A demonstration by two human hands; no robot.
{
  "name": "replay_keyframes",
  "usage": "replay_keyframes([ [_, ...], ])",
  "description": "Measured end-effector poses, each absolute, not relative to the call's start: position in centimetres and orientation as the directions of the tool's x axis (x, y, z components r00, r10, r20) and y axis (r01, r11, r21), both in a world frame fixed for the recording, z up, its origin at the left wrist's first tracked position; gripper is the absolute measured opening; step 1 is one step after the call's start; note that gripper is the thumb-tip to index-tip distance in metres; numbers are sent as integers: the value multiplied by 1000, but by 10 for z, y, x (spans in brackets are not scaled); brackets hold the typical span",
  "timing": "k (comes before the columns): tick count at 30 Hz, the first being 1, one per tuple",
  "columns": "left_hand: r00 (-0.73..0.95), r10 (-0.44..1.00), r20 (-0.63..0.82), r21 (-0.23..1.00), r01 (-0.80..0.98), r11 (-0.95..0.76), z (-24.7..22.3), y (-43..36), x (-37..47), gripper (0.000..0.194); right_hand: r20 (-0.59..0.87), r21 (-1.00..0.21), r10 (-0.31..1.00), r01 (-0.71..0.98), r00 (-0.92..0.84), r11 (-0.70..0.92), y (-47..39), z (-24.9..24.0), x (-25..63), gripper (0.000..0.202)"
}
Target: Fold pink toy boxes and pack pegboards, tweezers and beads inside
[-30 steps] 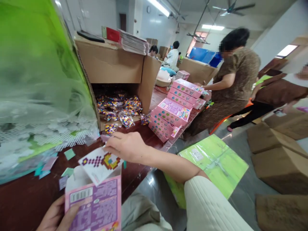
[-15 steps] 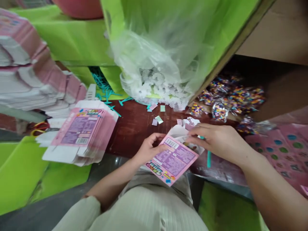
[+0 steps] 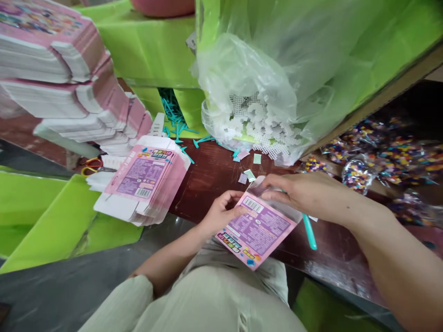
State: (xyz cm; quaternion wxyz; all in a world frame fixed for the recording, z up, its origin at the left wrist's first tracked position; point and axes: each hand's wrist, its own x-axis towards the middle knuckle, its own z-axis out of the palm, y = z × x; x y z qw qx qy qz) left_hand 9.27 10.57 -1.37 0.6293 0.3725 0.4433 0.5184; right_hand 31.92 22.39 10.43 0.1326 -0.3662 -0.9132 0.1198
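Note:
My left hand (image 3: pixel 224 213) grips a pink and purple printed box (image 3: pixel 258 230) by its left edge, thumb on the printed face. The box is tilted, its barcode end up and its mouth toward my right hand (image 3: pixel 289 191). That hand is closed at the mouth, fingertips by a pale flap and a see-through film. From under it sticks out a teal T-shaped plastic stick (image 3: pixel 309 233), apparently held in the palm. What else the fingers hold inside the box is hidden. Small pale square packets (image 3: pixel 247 176) lie just beyond the box.
Flat pink boxes (image 3: pixel 138 173) lie left, beside tall carton stacks (image 3: pixel 38 60) and scissors (image 3: pixel 92 166). A clear bag of white grid pieces (image 3: pixel 256 115) stands ahead, near loose teal sticks (image 3: pixel 173 108). Bags of coloured beads (image 3: pixel 356 173) fill a cardboard box at right.
My view has swung left. The right fingers have moved to the box mouth, and the white piece near them has gone from sight. The teal stick has moved along with the right hand.

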Motion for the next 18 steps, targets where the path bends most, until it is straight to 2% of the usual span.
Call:
replay_keyframes([
  [2, 47, 983, -177, 924, -336, 182, -16, 108, 91, 58, 191, -214, 741, 709, -644, 672, 227, 109, 310, 73],
  [5, 15, 985, -175, 921, -352, 169, -19, 112, 90, 57, 375, -115, 807, 841, -455, 528, 217, 110, 291, 71],
  [7, -12, 986, -166, 925, -348, 151, -21, 114, 89, 55, 395, -128, 760, 788, -516, 602, 208, 103, 278, 65],
  [9, -66, 984, -167, 936, -324, 137, -23, 116, 83, 52, 396, -195, 697, 687, -598, 700, 211, 91, 270, 58],
  [10, -105, 979, -174, 941, -310, 134, -24, 116, 79, 50, 409, -236, 698, 670, -588, 704, 220, 83, 268, 54],
  [12, -191, 961, -201, 947, -289, 141, -25, 114, 68, 48, 416, -293, 780, 743, -468, 602, 252, 65, 266, 48],
  [14, -250, 937, -244, 944, -284, 170, -26, 110, 57, 48, 278, -266, 899, 872, -339, 411, 295, 43, 262, 46],
  [15, -265, 926, -268, 941, -279, 192, -26, 108, 52, 48, 158, -221, 938, 915, -309, 338, 315, 32, 260, 48],
  [17, -292, 904, -313, 935, -262, 239, -26, 104, 46, 50, -37, -155, 958, 949, -284, 276, 344, 11, 255, 49],
  [18, -305, 892, -333, 932, -254, 261, -27, 104, 45, 51, -82, -148, 955, 951, -286, 272, 351, 3, 254, 47],
])
